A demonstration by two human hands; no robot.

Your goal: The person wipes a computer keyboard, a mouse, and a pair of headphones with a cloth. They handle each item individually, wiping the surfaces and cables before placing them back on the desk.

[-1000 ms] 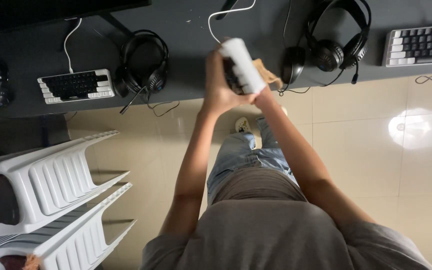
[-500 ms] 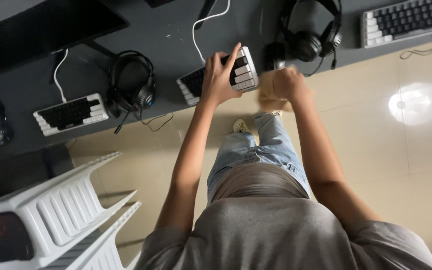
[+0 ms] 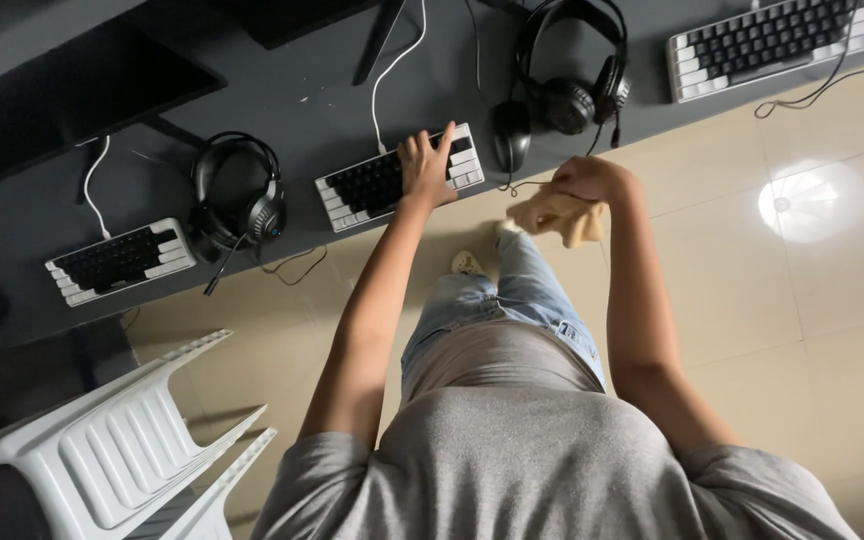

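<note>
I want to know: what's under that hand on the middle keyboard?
The left hand lies flat on the black-and-white keyboard, covering several keys; those keys cannot be seen. The keyboard rests on the dark desk.

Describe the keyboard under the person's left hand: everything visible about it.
The keyboard is compact, with dark keys in the middle and white keys along its edges, and looks like plastic. It lies flat and slightly angled near the front edge of the dark desk. A white cable runs from its back. The left hand rests on its right half.
</note>
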